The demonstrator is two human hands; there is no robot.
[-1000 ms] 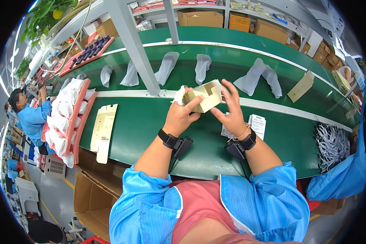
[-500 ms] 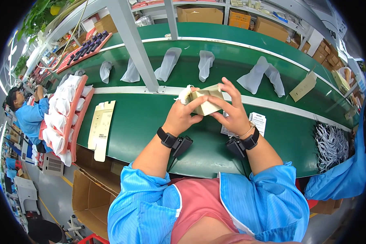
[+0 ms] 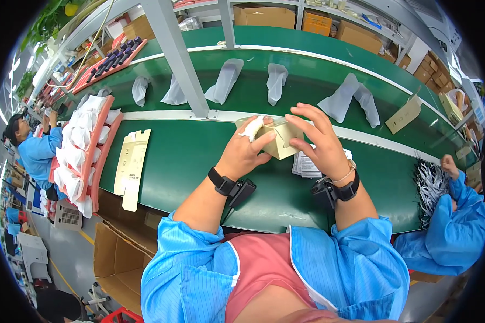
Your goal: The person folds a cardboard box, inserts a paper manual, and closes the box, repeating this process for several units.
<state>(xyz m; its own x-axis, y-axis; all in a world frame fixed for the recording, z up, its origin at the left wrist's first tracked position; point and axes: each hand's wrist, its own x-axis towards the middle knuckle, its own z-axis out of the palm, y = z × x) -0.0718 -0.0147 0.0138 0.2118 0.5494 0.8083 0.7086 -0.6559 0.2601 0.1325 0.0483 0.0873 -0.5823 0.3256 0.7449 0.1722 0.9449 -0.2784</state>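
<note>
A small tan cardboard box (image 3: 282,141) is held above the green table (image 3: 188,161) between both my hands. My left hand (image 3: 246,151) grips its left side, with white tape on one finger. My right hand (image 3: 318,139) curls over the box's right side and top. Both wrists wear black bands. Under my right hand a small stack of white printed leaflets (image 3: 306,164) lies on the table.
Flat tan box blanks (image 3: 131,164) lie at left beside a red tray of white pouches (image 3: 83,151). White pouches (image 3: 225,81) rest on the far green conveyor behind a grey post (image 3: 180,59). A person in blue (image 3: 451,226) works at right, another (image 3: 35,148) at left.
The box has closed up from a half-folded shape into a squarer one, and both hands have shifted slightly right with it.
</note>
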